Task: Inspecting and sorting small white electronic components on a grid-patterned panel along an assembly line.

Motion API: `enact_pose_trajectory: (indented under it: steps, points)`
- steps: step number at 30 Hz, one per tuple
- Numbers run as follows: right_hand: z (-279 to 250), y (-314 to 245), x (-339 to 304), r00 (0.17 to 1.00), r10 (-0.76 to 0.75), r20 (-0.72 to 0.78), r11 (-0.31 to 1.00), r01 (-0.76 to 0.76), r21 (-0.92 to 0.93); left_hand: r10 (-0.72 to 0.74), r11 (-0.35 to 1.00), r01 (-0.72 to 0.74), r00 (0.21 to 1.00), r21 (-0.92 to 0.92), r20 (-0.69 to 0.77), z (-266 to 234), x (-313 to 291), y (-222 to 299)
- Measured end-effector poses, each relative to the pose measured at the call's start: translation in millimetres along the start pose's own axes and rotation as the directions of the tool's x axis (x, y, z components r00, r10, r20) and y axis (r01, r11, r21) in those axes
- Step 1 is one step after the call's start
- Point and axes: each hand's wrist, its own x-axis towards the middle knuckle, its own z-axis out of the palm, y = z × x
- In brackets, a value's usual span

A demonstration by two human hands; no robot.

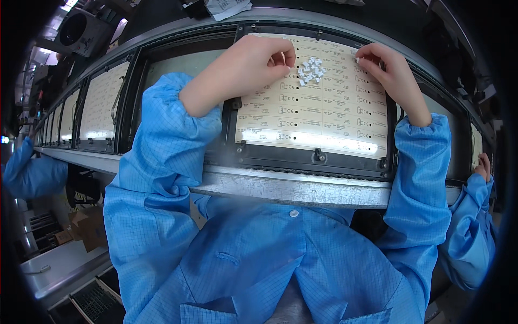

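A cream panel [270,121] printed with rows of repeated markings lies in a black frame [280,155] before me. On its upper middle is a loose pile of small white block-like pieces [311,71]. My left hand [237,67] is just left of the pile, thumb and forefinger pinched; what they hold, if anything, is too small to make out. Over the panel's upper right edge, my right hand [393,73] pinches a small white piece [357,60] between thumb and forefinger.
The frame rests on a conveyor line with a metal front rail [291,186]. More framed panels [102,102] stand along it at left. Co-workers' blue sleeves show at far left [35,170] and far right [469,232]. A crumpled bag [229,7] lies beyond the line.
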Motion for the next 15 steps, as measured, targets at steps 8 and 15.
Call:
enact_pose_trajectory:
  steps: [8, 15]
  points:
    - [3, 6, 6, 0.999, 0.036, 0.011, 0.999, -0.036, -0.01, -0.108, 0.993, 0.108, 0.994, -0.048, -0.007, -10, -1, -1]
    - [2, 2, 10, 0.999, -0.031, 0.04, 0.986, 0.038, -0.165, -0.126, 0.982, 0.104, 0.983, -0.16, -0.13, -3, 2, -14]
